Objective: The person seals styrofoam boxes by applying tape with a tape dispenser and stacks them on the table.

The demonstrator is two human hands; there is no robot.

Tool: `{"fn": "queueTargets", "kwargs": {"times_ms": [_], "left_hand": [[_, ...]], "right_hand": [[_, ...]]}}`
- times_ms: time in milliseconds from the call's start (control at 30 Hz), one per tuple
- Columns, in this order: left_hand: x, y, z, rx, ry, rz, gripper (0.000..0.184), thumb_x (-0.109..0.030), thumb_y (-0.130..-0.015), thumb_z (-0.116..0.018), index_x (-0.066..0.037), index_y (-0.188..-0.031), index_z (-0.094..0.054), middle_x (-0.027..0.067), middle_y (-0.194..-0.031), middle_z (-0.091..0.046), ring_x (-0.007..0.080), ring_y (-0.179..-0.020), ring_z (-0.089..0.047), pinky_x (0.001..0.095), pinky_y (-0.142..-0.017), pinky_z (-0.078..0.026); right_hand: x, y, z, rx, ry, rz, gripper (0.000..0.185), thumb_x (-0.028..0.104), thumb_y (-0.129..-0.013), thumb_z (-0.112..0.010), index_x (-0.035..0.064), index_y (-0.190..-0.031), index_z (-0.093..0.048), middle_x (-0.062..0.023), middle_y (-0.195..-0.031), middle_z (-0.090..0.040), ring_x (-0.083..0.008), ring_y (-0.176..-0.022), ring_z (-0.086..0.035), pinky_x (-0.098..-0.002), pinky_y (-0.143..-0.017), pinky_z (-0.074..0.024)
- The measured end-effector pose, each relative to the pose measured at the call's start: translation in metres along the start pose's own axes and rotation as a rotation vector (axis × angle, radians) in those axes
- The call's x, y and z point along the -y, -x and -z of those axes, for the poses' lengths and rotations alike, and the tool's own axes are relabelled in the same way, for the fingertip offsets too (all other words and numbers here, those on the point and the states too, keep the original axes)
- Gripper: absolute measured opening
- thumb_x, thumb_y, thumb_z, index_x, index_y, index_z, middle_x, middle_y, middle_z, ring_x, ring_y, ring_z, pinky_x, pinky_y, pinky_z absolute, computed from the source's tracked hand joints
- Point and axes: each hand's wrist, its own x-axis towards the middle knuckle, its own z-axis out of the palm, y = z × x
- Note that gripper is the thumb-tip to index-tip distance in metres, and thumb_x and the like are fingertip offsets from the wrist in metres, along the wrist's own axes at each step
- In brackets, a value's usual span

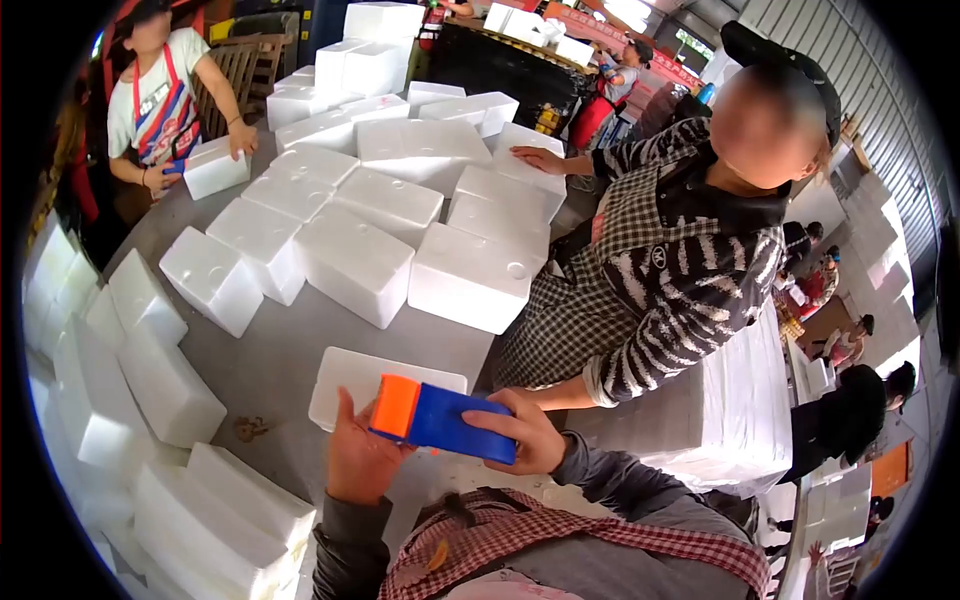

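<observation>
My right hand (pixel 527 432) is wrapped round the blue body of a tape dispenser (pixel 450 418), which has an orange front end. The dispenser is held level above the table edge, its orange end pointing left. Beside that end is my left hand (pixel 362 450), with a finger stretched upward and the others partly hidden by the dispenser; whether it touches the orange part is unclear. Just behind both hands lies a white foam box (pixel 335 375) on the grey table (pixel 290 375), partly covered by them.
Many white foam boxes (pixel 355 265) crowd the table, with more stacked at my left (pixel 215 510). A co-worker in a checked apron (pixel 600 300) stands close on the right, one hand on a box. Another person (pixel 165 105) holds a box across the table. A white-wrapped stack (pixel 720 400) stands at right.
</observation>
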Motion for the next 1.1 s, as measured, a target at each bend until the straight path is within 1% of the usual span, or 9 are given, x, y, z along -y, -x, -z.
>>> {"fn": "queueTargets", "kwargs": {"times_ms": [200,267,333,533,733,800,867,933,1100], "left_hand": [[-0.005,0.012,0.018,-0.222,-0.392,-0.298,0.02,-0.021,-0.091,-0.051,-0.002,-0.094,-0.058,0.0046,-0.091,-0.06,0.0123,-0.088,-0.054,0.0246,-0.079,-0.042],[-0.045,0.005,0.059,-0.308,-0.8,-0.619,0.015,-0.016,-0.089,-0.052,-0.002,-0.085,-0.058,0.0016,-0.076,-0.056,0.0088,-0.074,-0.05,0.0231,-0.065,-0.04],[-0.099,0.003,0.055,-0.667,-1.267,-0.801,0.018,-0.016,-0.086,-0.054,-0.001,-0.076,-0.057,0.0005,-0.066,-0.051,0.0083,-0.064,-0.046,0.0245,-0.056,-0.036],[-0.112,-0.048,0.158,-0.598,-1.479,-0.334,0.031,-0.026,-0.085,-0.057,0.002,-0.073,-0.061,0.0072,-0.058,-0.053,0.0136,-0.061,-0.05,0.0291,-0.058,-0.041],[-0.07,-0.064,0.284,-0.702,-1.742,0.012,0.03,-0.028,-0.086,-0.051,-0.006,-0.104,-0.059,0.0151,-0.096,-0.063,0.0316,-0.078,-0.059,0.0416,-0.072,-0.045],[-0.068,-0.04,0.214,-0.91,-1.699,-0.441,0.032,-0.025,-0.087,-0.049,-0.01,-0.116,-0.052,0.0142,-0.113,-0.055,0.0307,-0.099,-0.05,0.041,-0.084,-0.04],[-0.073,-0.024,0.126,-0.616,-1.699,-0.838,0.04,-0.022,-0.088,-0.047,-0.015,-0.128,-0.045,0.0132,-0.13,-0.046,0.0298,-0.12,-0.041,0.0404,-0.096,-0.034],[-0.046,-0.011,0.057,-0.16,-2.277,-0.703,0.045,-0.026,-0.087,-0.048,-0.021,-0.132,-0.042,0.0024,-0.136,-0.04,0.027,-0.129,-0.031,0.0428,-0.101,-0.027],[-0.01,-0.017,0.044,-0.268,-2.639,-0.514,0.045,-0.031,-0.087,-0.047,-0.025,-0.132,-0.042,-0.002,-0.141,-0.033,0.0241,-0.132,-0.025,0.0447,-0.103,-0.021]], "right_hand": [[0.02,-0.01,0.012,0.077,0.131,-0.014,0.06,0.002,-0.061,-0.07,0.0134,-0.117,-0.055,-0.0174,-0.106,-0.049,-0.033,-0.086,-0.056,-0.0362,-0.071,-0.0483],[0.027,-0.015,0.025,0.034,0.177,-0.1,0.061,-0.002,-0.058,-0.068,0.0127,-0.116,-0.056,-0.0173,-0.106,-0.048,-0.0328,-0.085,-0.056,-0.0359,-0.071,-0.0488],[0.018,-0.015,0.041,0.012,0.187,-0.135,0.063,-0.003,-0.057,-0.066,0.0127,-0.117,-0.055,-0.0171,-0.106,-0.048,-0.0316,-0.084,-0.056,-0.035,-0.069,-0.0494],[-0.002,-0.032,0.035,0.152,0.243,-0.074,0.063,0.002,-0.062,-0.068,0.0161,-0.121,-0.052,-0.018,-0.104,-0.047,-0.0329,-0.082,-0.055,-0.0371,-0.068,-0.0496],[-0.013,-0.027,0.023,0.295,0.213,-0.131,0.061,0.003,-0.065,-0.064,0.018,-0.122,-0.05,-0.0168,-0.1,-0.047,-0.0342,-0.084,-0.054,-0.0379,-0.071,-0.0492],[-0.019,-0.027,0.022,0.278,0.208,-0.091,0.061,0.003,-0.065,-0.063,0.0181,-0.122,-0.05,-0.0167,-0.101,-0.046,-0.0344,-0.085,-0.054,-0.0377,-0.071,-0.0492],[-0.024,-0.024,0.023,0.282,0.203,-0.121,0.061,0.002,-0.064,-0.063,0.0182,-0.122,-0.05,-0.0167,-0.102,-0.046,-0.0347,-0.086,-0.054,-0.0375,-0.071,-0.0493],[-0.025,-0.022,0.027,0.297,0.193,-0.12,0.062,0.003,-0.064,-0.064,0.0179,-0.122,-0.05,-0.0167,-0.104,-0.045,-0.0346,-0.087,-0.053,-0.038,-0.071,-0.0488],[-0.065,0.059,0.049,0.143,0.124,-0.137,0.067,-0.002,-0.06,-0.068,0.0146,-0.122,-0.051,-0.0186,-0.114,-0.044,-0.0362,-0.093,-0.052,-0.0391,-0.076,-0.048]]}}
